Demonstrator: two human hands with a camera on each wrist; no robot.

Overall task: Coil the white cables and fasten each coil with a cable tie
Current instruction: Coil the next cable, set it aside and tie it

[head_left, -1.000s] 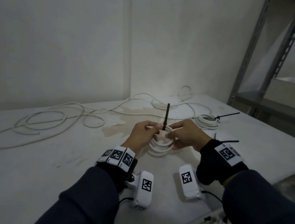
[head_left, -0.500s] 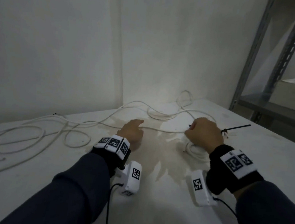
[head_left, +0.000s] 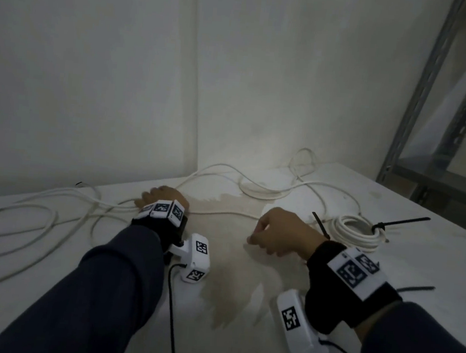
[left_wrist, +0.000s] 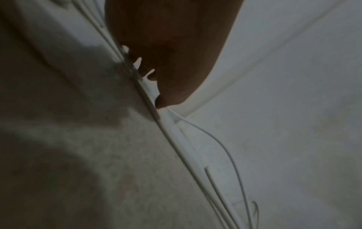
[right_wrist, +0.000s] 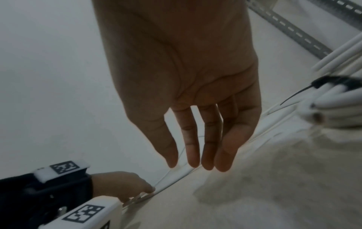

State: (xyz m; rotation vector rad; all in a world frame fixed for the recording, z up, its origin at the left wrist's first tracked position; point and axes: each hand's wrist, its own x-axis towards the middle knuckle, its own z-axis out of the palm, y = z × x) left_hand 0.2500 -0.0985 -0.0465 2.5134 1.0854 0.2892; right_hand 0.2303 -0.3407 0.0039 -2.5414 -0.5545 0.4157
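Note:
My left hand point(head_left: 162, 198) lies on the loose white cable point(head_left: 217, 213) at the table's middle left. In the left wrist view its fingers point(left_wrist: 149, 72) curl onto that cable point(left_wrist: 176, 144). My right hand point(head_left: 263, 235) hovers over the table's middle, holding nothing. The right wrist view shows its fingers point(right_wrist: 192, 155) straight and spread. Coiled white cable point(head_left: 356, 235) lies to its right, bound with a black cable tie point(head_left: 399, 222). A second tie tail point(head_left: 320, 224) sticks up at the coil's left edge. The same coil point(right_wrist: 336, 108) shows in the right wrist view.
More loose cable loops point(head_left: 25, 223) sprawl over the left of the table, and another loop point(head_left: 259, 190) lies at the back by the wall. A spare black tie point(head_left: 413, 289) lies right of my right wrist. A metal shelf rack point(head_left: 440, 110) stands at the far right.
Both hands held a tied coil at the table's middle a second ago. My right hand set it down at the right and let go. My left hand moved left onto the loose cable.

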